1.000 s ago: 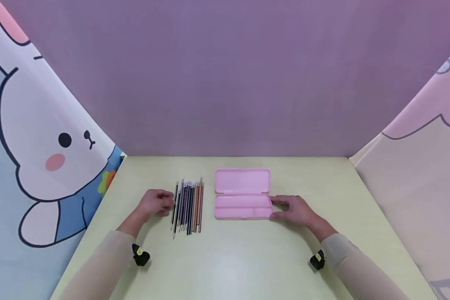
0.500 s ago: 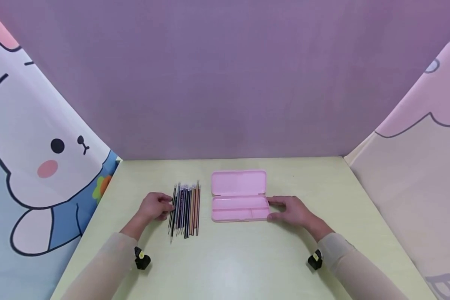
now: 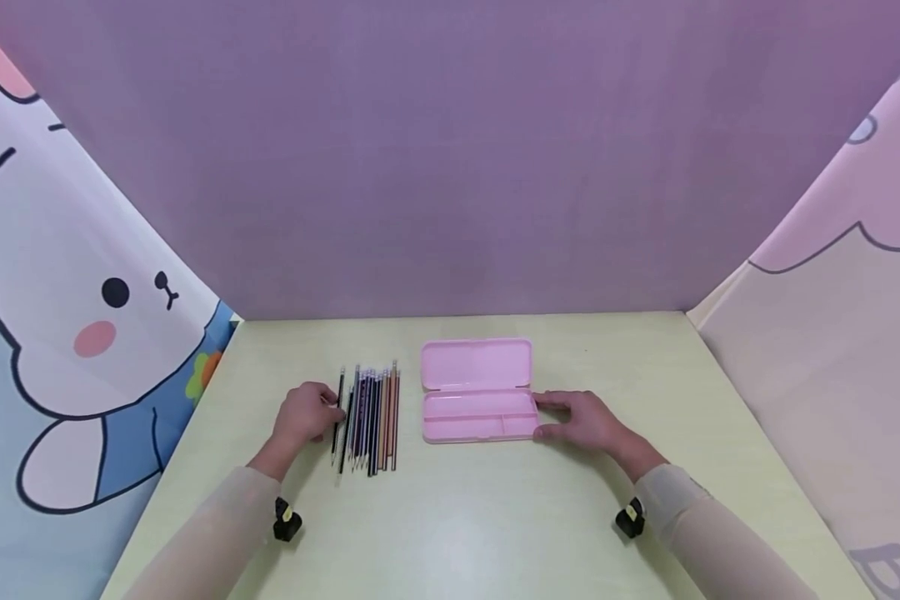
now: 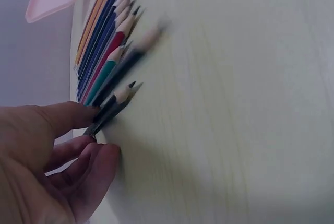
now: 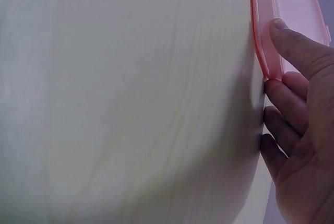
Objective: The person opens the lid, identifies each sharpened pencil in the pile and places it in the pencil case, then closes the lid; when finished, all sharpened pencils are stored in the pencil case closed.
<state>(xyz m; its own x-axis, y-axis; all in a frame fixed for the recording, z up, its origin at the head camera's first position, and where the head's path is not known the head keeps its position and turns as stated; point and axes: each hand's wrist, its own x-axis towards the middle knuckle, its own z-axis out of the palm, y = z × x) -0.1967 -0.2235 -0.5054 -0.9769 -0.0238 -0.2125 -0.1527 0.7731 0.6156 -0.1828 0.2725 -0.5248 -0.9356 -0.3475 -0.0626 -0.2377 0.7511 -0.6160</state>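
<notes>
A row of pencils [image 3: 375, 421] lies side by side on the table, left of an open pink pencil case [image 3: 461, 429]. My left hand [image 3: 306, 414] pinches a dark pencil [image 3: 338, 408] at the row's left end between thumb and fingers. In the left wrist view, this dark pencil [image 4: 121, 98] is at the thumb tip, and another dark pencil [image 4: 130, 62] beside it is blurred. At the case's right end, my right hand [image 3: 588, 421] holds it, thumb at the front corner and fingers farther back. The right wrist view shows the thumb [image 5: 295, 44] against the case wall [image 5: 263, 31].
The case's lid [image 3: 476, 364] lies folded back behind its compartments. A pale wood-grain table [image 3: 450, 525] carries everything. A purple wall [image 3: 457, 167] rises behind it, with a rabbit-print panel [image 3: 67, 333] on the left and a pink-and-cream panel [image 3: 855, 350] on the right.
My left hand has shifted slightly left, drawing the dark pencil a little apart from the row. The right hand stays at the case. The head view has shifted slightly.
</notes>
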